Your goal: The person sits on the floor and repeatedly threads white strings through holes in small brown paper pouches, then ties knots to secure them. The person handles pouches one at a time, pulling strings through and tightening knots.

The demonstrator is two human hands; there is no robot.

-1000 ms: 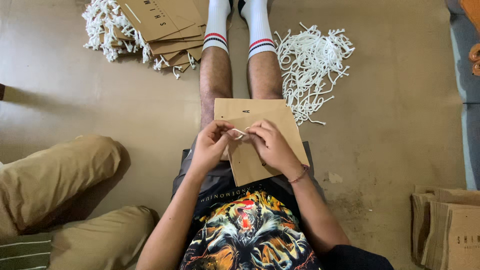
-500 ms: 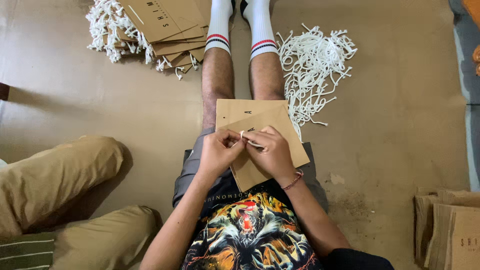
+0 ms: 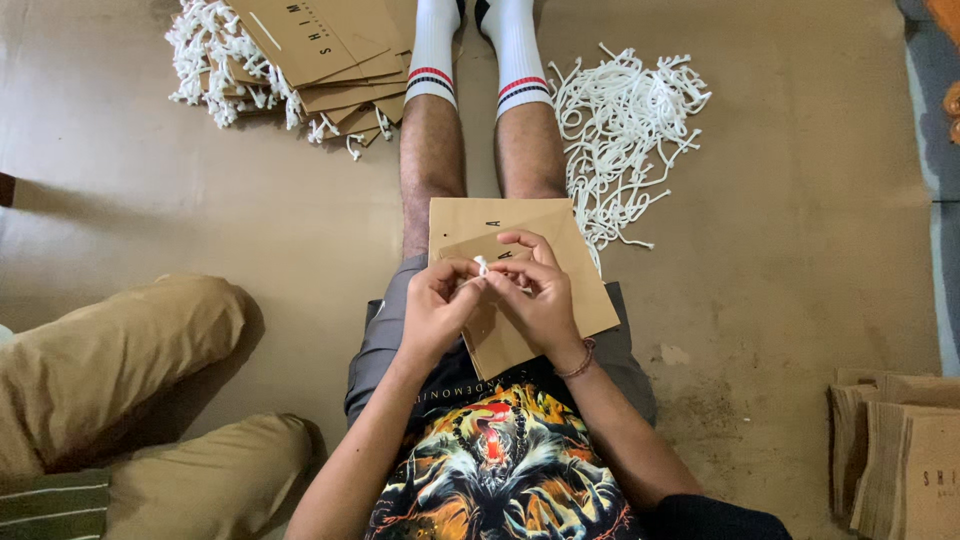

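Where both fingers (image 3: 487,272) pinch, white cord (image 3: 481,265) sits.

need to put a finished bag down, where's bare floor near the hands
Bare brown floor lies on the right, between the loose pile of white cords and the stack of brown paper bags at the right edge. More bare floor lies on the left, between the corded bag stack and the neighbour's khaki trouser legs. The lap is crowded: both hands, left and right, work on the flat brown paper bag.
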